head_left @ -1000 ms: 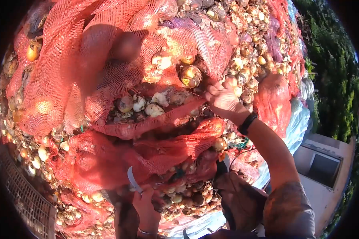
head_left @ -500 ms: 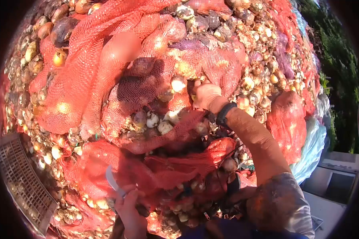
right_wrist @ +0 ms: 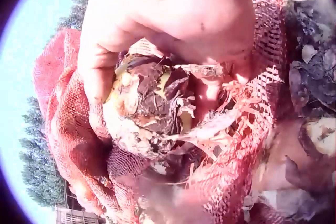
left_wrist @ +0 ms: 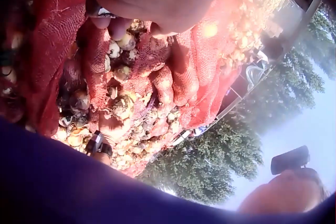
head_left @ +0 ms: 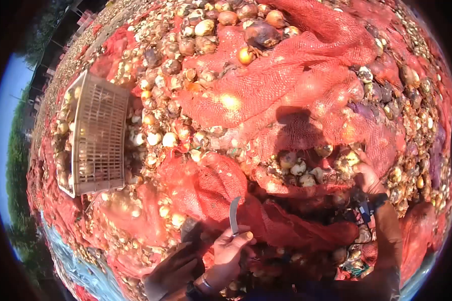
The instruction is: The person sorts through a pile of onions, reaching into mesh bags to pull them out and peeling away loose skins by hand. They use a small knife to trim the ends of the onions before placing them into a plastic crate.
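Amid a heap of onions and red mesh sacks, the right hand point(right_wrist: 173, 29) curls its fingers point(right_wrist: 97, 77) round a papery onion point(right_wrist: 152, 108) at the mouth of an opened red mesh sack point(head_left: 286, 105). The left hand point(head_left: 228, 251), lower down, grips a curved knife point(head_left: 233, 215) blade-up, just beside the netting; a pale plastic crate point(head_left: 99, 135) lies well apart to the left.

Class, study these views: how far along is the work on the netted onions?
Done: one red mesh sack is open, its onions bared. In hand: the right hand grips an onion at the opening; the left hand holds a curved knife. Left: the crate looks mostly unfilled, and heaps of onions remain.
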Tool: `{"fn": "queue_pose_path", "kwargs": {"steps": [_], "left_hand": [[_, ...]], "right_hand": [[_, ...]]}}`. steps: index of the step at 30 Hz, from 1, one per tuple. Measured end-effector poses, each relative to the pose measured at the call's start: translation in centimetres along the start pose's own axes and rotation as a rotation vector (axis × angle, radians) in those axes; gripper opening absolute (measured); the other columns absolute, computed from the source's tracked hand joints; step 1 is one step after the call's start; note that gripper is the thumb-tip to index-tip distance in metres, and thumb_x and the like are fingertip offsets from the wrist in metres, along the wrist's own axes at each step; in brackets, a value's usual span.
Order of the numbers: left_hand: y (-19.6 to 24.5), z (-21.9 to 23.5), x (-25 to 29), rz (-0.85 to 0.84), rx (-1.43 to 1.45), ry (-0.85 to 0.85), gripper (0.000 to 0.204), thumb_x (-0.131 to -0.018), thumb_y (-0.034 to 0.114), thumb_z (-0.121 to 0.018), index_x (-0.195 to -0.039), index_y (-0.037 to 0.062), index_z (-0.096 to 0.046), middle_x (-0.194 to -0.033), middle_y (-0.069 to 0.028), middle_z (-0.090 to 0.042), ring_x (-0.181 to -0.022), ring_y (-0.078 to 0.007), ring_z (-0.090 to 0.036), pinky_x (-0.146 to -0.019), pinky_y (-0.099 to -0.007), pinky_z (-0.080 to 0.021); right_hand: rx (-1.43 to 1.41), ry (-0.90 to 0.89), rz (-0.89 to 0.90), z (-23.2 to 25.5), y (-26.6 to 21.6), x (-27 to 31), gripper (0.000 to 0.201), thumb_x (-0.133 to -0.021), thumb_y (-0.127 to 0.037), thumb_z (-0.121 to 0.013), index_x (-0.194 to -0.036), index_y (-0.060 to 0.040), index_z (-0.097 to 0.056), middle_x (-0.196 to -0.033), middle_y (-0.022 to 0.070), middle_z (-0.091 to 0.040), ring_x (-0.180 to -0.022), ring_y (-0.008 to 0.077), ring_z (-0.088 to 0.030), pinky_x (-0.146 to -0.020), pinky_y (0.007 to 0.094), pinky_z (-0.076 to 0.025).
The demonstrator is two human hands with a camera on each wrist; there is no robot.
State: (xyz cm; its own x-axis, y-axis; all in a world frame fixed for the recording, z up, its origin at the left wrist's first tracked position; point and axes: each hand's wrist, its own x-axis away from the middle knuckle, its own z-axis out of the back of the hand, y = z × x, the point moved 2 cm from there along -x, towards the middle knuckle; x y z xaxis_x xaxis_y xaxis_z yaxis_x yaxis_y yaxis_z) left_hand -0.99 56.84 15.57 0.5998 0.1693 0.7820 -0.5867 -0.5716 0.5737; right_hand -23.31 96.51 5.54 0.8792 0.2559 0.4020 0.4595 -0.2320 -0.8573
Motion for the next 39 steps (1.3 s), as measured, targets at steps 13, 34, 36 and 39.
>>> {"fn": "queue_pose_path", "kwargs": {"steps": [13,34,36,39], "left_hand": [[0.4,2.2,0.2,-0.030,0.192,0.103,0.011,-0.094,0.019,-0.065,-0.103,0.0130,-0.068,-0.081,0.0002,-0.065,-0.053,-0.0091,-0.056,-0.044,-0.0254,-0.044],[-2.7,-1.2,-1.0,-0.042,-0.243,-0.059,0.025,-0.085,0.002,-0.058,-0.109,0.0034,-0.054,-0.086,-0.0112,-0.069,-0.058,-0.0205,-0.064,-0.044,-0.0338,-0.051],[-3.6,-3.0,-1.4,-0.081,-0.371,-0.034,0.016,-0.084,0.003,-0.054,-0.100,0.0052,-0.056,-0.084,-0.0090,-0.068,-0.054,-0.0192,-0.062,-0.043,-0.0319,-0.049],[-5.6,-6.2,-2.6,-0.148,-0.448,-0.141,0.018,-0.085,0.004,-0.056,-0.102,0.0043,-0.060,-0.082,-0.0057,-0.066,-0.055,-0.0159,-0.061,-0.045,-0.0291,-0.049]], "right_hand": [[-0.060,-0.747,-0.033,-38.2,-12.5,-0.8,0.070,-0.077,-0.024,-0.070,-0.139,-0.0006,-0.046,-0.125,0.0139,-0.064,-0.110,0.0250,-0.066,-0.093,0.0398,-0.056],[1.177,0.471,0.130,4.0,-5.8,10.5,0.032,-0.083,-0.016,-0.071,-0.111,-0.0029,-0.065,-0.104,0.0225,-0.068,-0.098,0.0381,-0.067,-0.087,0.0412,-0.053],[1.512,0.635,0.054,8.8,-5.9,16.2,0.041,-0.081,-0.020,-0.069,-0.120,-0.0083,-0.063,-0.120,0.0213,-0.061,-0.106,0.0408,-0.060,-0.092,0.0455,-0.050],[1.678,0.783,0.027,14.2,-4.9,21.7,0.049,-0.084,-0.027,-0.069,-0.129,-0.0120,-0.059,-0.136,0.0192,-0.052,-0.124,0.0393,-0.050,-0.105,0.0528,-0.039]]}}
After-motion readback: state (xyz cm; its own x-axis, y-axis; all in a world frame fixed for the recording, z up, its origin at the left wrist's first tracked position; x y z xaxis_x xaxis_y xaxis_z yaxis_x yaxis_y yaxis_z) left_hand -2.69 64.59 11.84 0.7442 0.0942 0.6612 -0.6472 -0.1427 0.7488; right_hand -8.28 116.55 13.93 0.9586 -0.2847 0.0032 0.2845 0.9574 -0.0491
